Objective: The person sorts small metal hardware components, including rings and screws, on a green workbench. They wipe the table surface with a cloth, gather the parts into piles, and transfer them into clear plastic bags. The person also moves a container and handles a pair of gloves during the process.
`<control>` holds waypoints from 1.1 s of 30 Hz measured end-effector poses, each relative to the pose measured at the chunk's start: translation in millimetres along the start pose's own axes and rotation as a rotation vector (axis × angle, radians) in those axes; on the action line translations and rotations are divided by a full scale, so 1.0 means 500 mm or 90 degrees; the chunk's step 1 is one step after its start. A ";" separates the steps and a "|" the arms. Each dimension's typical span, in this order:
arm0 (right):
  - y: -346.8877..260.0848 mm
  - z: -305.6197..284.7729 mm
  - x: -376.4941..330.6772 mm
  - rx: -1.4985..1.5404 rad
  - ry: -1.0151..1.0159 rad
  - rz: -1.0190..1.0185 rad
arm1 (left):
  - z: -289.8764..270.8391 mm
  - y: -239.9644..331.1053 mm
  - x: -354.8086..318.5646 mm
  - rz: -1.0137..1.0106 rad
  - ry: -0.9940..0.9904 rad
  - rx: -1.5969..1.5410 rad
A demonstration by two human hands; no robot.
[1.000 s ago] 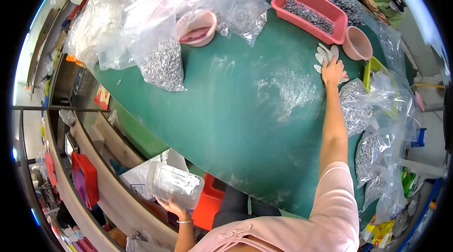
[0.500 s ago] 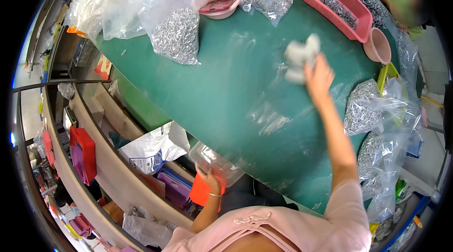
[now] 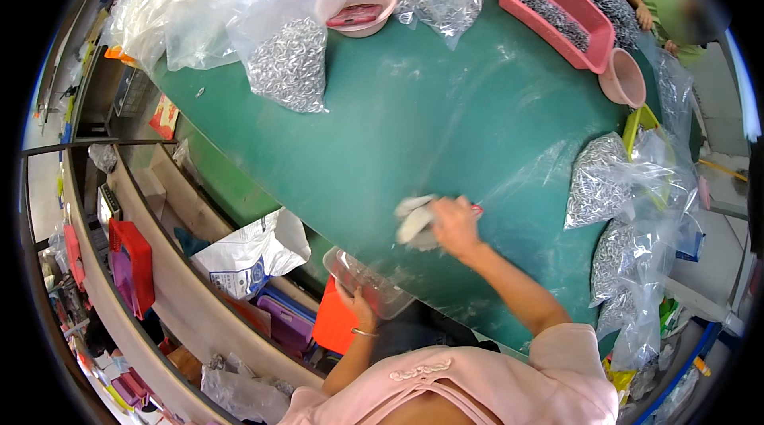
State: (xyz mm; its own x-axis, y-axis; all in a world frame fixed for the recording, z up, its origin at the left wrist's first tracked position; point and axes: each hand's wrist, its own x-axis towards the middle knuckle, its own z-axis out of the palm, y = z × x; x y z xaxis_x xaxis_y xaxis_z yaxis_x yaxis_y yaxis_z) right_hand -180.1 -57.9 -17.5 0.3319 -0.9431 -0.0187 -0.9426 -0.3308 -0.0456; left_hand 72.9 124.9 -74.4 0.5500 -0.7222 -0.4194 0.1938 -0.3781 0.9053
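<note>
The right hand (image 3: 456, 226) is closed around a bunched white cloth glove (image 3: 416, 224), which lies against the large green-topped desk (image 3: 350, 162) near its front edge; the grip at one end leaves the rest of the glove spread on the surface, probably to give it a broad contact. The left hand (image 3: 360, 309) grips the side of a clear plastic rectangular box (image 3: 383, 288), held tight below the rim, seemingly so that anything coming over the edge could drop into it. That edge separates glove from box. Toward the back lie a clear plastic bag of silver metal pieces (image 3: 288, 67) and a round pink plastic bowl (image 3: 366, 29) with a red packet inside. A pink rectangular plastic basket (image 3: 547, 35) and a pink plastic cup (image 3: 622, 81) stand at the far right. Two more filled clear bags, one nearer the back (image 3: 597, 180) and one nearer the person (image 3: 613, 259), crowd the right side and limit the reach there. A co-worker in green (image 3: 660, 7) is beyond.
</note>
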 end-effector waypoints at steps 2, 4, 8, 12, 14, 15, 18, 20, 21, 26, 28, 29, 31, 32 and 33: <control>0.145 0.014 -0.009 0.018 0.185 0.123 | -0.003 -0.007 -0.003 0.001 0.012 0.012; 0.327 -0.076 0.046 0.093 0.305 0.315 | -0.008 -0.016 -0.004 0.031 0.007 0.034; 0.483 -0.021 0.024 -0.045 0.272 0.437 | -0.007 -0.009 -0.012 0.042 -0.020 0.048; 0.341 0.033 -0.022 -0.092 0.226 0.427 | 0.013 0.026 -0.034 0.022 0.005 -0.012; 0.206 0.070 -0.087 -0.063 0.200 0.356 | 0.025 0.028 -0.044 0.014 0.021 -0.015; 0.123 0.056 -0.104 -0.017 0.126 0.367 | 0.025 0.026 -0.046 0.011 0.033 -0.016; 0.027 0.022 -0.127 0.270 0.152 0.165 | -0.003 -0.006 -0.037 0.027 0.019 0.034; 0.115 0.011 -0.081 0.304 0.318 0.139 | -0.001 -0.005 -0.039 0.013 0.014 -0.049; 0.195 -0.001 -0.032 0.249 0.433 0.198 | 0.006 0.002 -0.039 0.004 0.004 -0.089; 0.546 -0.071 0.203 0.140 0.367 0.412 | 0.047 0.060 -0.052 -0.014 -0.017 -0.103; 0.508 -0.030 0.258 0.064 0.258 0.549 | 0.060 0.080 -0.055 -0.004 -0.022 -0.146; 0.465 -0.023 0.273 0.052 0.207 0.496 | 0.059 0.079 -0.053 -0.010 -0.009 -0.149; 0.348 0.008 0.273 0.016 0.149 0.368 | 0.048 0.071 -0.060 -0.043 0.017 -0.148; 0.275 0.012 0.258 -0.007 0.150 0.283 | 0.031 0.056 -0.063 -0.027 0.022 -0.118; 0.194 0.019 0.214 -0.006 0.115 0.222 | 0.015 0.035 -0.060 -0.012 0.025 -0.087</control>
State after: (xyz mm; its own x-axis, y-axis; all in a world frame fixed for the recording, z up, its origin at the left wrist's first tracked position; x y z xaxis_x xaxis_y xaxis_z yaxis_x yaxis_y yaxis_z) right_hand -235.8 -190.6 -33.6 -0.0189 -0.9893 0.1445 -0.9983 0.0106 -0.0580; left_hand 53.7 135.3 -46.4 0.5758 -0.6914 -0.4364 0.3117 -0.3078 0.8989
